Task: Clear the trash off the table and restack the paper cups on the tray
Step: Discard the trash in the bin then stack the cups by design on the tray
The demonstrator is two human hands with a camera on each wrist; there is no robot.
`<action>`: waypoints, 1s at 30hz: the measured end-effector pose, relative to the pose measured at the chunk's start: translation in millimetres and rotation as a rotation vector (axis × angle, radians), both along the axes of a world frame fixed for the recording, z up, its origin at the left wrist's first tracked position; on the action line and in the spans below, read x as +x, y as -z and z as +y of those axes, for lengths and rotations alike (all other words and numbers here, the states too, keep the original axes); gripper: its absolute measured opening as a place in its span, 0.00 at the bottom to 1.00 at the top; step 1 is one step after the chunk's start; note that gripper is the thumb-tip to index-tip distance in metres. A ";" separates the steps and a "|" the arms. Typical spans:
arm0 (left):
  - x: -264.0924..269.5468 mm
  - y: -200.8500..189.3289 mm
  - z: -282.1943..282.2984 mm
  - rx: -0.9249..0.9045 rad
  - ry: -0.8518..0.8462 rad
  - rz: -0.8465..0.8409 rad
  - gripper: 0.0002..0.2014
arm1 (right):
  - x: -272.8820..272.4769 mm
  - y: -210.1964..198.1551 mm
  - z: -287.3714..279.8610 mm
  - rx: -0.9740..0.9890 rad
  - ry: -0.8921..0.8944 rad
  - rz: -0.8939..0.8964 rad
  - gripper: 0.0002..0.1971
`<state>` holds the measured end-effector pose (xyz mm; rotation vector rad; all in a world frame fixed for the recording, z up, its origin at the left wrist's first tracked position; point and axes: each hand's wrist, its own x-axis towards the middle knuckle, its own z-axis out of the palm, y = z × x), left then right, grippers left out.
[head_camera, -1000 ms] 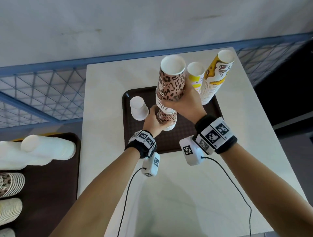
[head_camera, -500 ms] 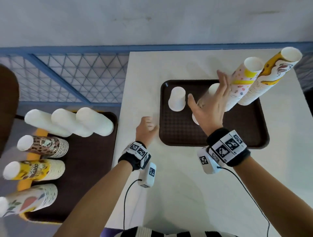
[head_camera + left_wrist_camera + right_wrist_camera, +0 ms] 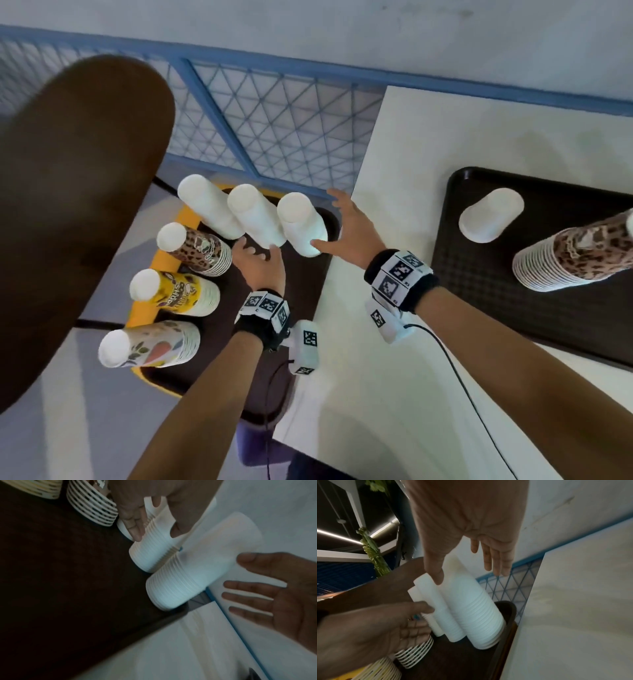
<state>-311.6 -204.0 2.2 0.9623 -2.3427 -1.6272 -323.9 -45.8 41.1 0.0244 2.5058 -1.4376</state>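
White cup stacks (image 3: 301, 224) between spread, empty left hand (image 3: 260, 263) and right hand (image 3: 352, 229) (ridged rims only in wrist views)

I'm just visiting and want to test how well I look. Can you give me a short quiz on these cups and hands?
1. How many plain white stacks stand on the side tray?
2. True or false: the right hand is clenched in a fist.
3. Which patterned stack is nearest the left hand: A leopard, B yellow, C floral?
Key: 1 three; 2 false, its fingers are spread; 3 A, the leopard stack.
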 end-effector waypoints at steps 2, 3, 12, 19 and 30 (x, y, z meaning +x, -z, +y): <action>-16.6 1.7 -14.4 0.063 0.056 0.038 0.39 | -9.7 10.0 -15.9 0.004 0.008 -0.049 0.50; -23.6 3.1 -19.8 0.069 0.101 0.058 0.41 | -13.6 14.4 -22.0 0.009 0.017 -0.064 0.51; -50.4 9.8 -26.9 0.005 0.216 0.012 0.43 | -23.1 43.0 -38.3 0.050 0.058 -0.119 0.45; -29.0 13.6 -41.6 -0.033 0.267 0.037 0.40 | -17.9 53.3 -46.8 -0.052 0.135 -0.142 0.46; 9.4 38.1 -60.9 0.027 0.253 -0.019 0.47 | -14.4 58.5 -60.4 -0.158 0.214 -0.172 0.44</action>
